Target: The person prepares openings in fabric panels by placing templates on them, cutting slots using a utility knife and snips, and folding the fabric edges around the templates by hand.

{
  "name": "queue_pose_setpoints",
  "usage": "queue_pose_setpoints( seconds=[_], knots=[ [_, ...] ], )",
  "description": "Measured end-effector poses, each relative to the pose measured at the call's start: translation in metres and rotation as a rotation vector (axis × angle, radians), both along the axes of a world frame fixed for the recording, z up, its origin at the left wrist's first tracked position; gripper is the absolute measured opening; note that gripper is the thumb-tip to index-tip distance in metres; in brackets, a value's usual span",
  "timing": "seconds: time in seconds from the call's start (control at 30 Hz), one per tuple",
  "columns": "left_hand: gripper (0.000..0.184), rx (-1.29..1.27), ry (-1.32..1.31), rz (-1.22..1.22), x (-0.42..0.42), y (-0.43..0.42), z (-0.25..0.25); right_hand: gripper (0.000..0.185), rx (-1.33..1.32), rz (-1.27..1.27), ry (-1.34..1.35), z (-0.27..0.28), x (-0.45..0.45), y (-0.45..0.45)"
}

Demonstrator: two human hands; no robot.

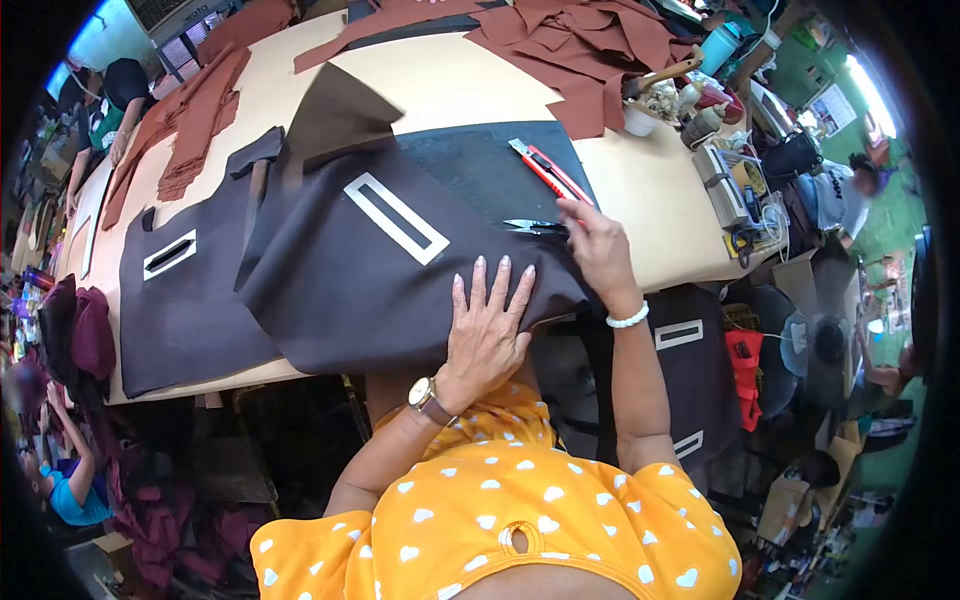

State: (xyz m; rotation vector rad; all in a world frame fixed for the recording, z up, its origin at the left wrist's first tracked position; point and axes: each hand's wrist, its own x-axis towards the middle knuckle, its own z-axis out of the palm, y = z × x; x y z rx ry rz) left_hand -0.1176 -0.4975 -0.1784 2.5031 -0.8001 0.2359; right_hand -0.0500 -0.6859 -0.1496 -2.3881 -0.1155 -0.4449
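My left hand [490, 325] lies flat, fingers spread, on a dark brown fabric piece [340, 270] at the table's front edge. A pale rectangular frame [425, 243] with a long slot sits on that fabric. My right hand [603, 255] has curled fingers beside the thread snips [533, 227]; what is inside them, if anything, is hidden. A red utility knife [552, 174] lies just beyond those fingertips on the dark mat [450, 165]. Another dark piece [190, 320] with a slotted pale frame [170, 255] rests to the left.
Reddish-brown fabric pieces [580, 45] are heaped at the back, and strips [205, 130] lie at back left. Bottles and a white tub [641, 120] crowd the right side. A dark panel [690, 390] hangs below the table edge. Other people are on both sides.
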Motion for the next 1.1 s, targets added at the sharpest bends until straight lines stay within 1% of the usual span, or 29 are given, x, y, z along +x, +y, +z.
queue_pose_setpoints(
  seconds=[0.07,0.1,0.13,0.23,0.27,0.37,0.4,0.47,0.5,0.57,0.6,0.67,0.7,0.73,0.77,0.8,0.83,0.9,0.93,0.97,1.03,1.1],
  knots=[
    [0.066,-0.09,0.043,-0.007,0.0,0.003,-0.001,0.025,-0.194,0.074,-0.098,-0.008,-0.002,0.001],
    [0.064,-0.174,0.077,-0.016,0.001,0.005,-0.001,0.026,-0.29,0.115,-0.146,-0.007,-0.004,0.004],
    [0.062,-0.256,0.112,-0.025,0.001,0.007,0.0,0.029,-0.286,0.1,-0.032,-0.001,-0.005,0.007],
    [0.055,-0.436,0.202,-0.04,0.001,0.013,0.003,0.03,-0.266,0.147,0.085,-0.016,0.009,-0.015],
    [0.054,-0.484,0.229,-0.045,0.001,0.014,0.003,0.023,-0.191,0.146,-0.343,-0.03,0.001,-0.018],
    [0.054,-0.547,0.309,0.002,0.0,0.012,0.002,0.017,-0.245,-0.029,0.163,0.008,-0.008,-0.007],
    [0.055,-0.474,0.261,0.025,-0.001,0.009,0.002,0.013,-0.208,-0.042,0.001,0.004,-0.01,-0.017],
    [0.059,-0.328,0.172,0.068,-0.003,-0.005,0.001,0.014,-0.054,-0.185,-0.17,0.007,-0.018,-0.035],
    [0.057,-0.258,0.115,0.056,-0.004,-0.013,0.0,0.015,0.022,-0.26,-0.252,0.011,-0.023,-0.039],
    [0.055,-0.118,0.004,0.023,-0.006,-0.03,-0.002,0.017,0.377,-0.336,-0.259,0.038,-0.047,-0.028],
    [0.052,-0.093,-0.012,-0.003,-0.006,-0.039,-0.008,0.017,0.369,-0.335,-0.244,0.054,-0.062,-0.015],
    [0.058,-0.022,-0.007,-0.037,-0.009,-0.054,-0.012,0.016,0.334,-0.198,-0.118,0.079,-0.091,0.023],
    [0.061,0.013,-0.009,-0.055,-0.01,-0.061,-0.015,0.015,0.307,0.008,-0.086,0.066,-0.099,0.028],
    [0.066,-0.239,-0.033,-0.092,-0.007,-0.065,-0.021,0.014,0.273,0.209,-0.024,0.06,-0.101,0.037],
    [0.068,0.029,-0.133,-0.032,-0.015,-0.064,-0.026,0.012,0.204,0.322,0.013,0.053,-0.1,0.052],
    [0.068,-0.029,-0.124,-0.052,-0.015,-0.063,-0.028,0.013,0.097,0.331,0.064,0.037,-0.097,0.055],
    [0.068,-0.086,-0.115,-0.066,-0.014,-0.062,-0.029,0.014,0.046,0.263,0.043,0.023,-0.091,0.051],
    [0.066,-0.018,0.028,-0.227,-0.013,-0.046,-0.025,0.014,-0.054,0.131,0.002,0.004,-0.077,0.036],
    [0.063,-0.026,-0.03,-0.201,-0.012,-0.038,-0.014,0.015,0.012,0.08,0.035,0.004,-0.072,0.028],
    [0.06,-0.067,-0.038,-0.168,-0.011,-0.03,-0.011,0.015,-0.026,-0.013,0.039,-0.003,-0.067,0.019],
    [0.054,-0.149,-0.054,-0.105,-0.01,-0.008,-0.008,0.012,-0.153,-0.074,-0.072,-0.015,-0.058,0.001],
    [0.046,-0.094,-0.059,0.042,-0.001,0.02,0.003,0.013,-0.24,-0.108,-0.094,-0.019,-0.055,-0.006]
  ],
)
